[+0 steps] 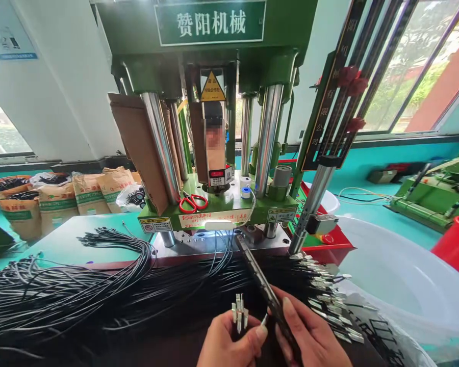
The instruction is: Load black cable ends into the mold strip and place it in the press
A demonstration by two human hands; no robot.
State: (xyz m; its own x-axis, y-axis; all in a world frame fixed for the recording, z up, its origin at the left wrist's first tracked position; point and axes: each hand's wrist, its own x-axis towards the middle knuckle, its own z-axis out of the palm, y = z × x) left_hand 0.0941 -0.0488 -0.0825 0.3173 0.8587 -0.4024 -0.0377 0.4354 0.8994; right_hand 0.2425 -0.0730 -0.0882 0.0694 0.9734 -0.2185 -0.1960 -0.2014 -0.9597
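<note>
My left hand (232, 340) is closed round a small bunch of flat silver plugs (239, 313), whose ends stick up above the fingers. Its thumb and forefinger meet at a thin light tip close to the bar. A long, narrow, dark metal bar (263, 285) with notches along it is gripped by my right hand (309, 329). The bar slants up and away, its far end at the edge of the press bed (191, 244). Thin grey cables (222, 255) hang from the press opening behind it. Under both hands lies a thick heap of black cables (137, 290).
A green press (214, 56) with steel columns stands ahead, red-handled scissors (193, 204) on its ledge. Silver cable ends (336, 311) lie at right, by a large white tub (398, 265). Filled paper sacks (57, 204) stand back left. Someone is partly visible behind the press.
</note>
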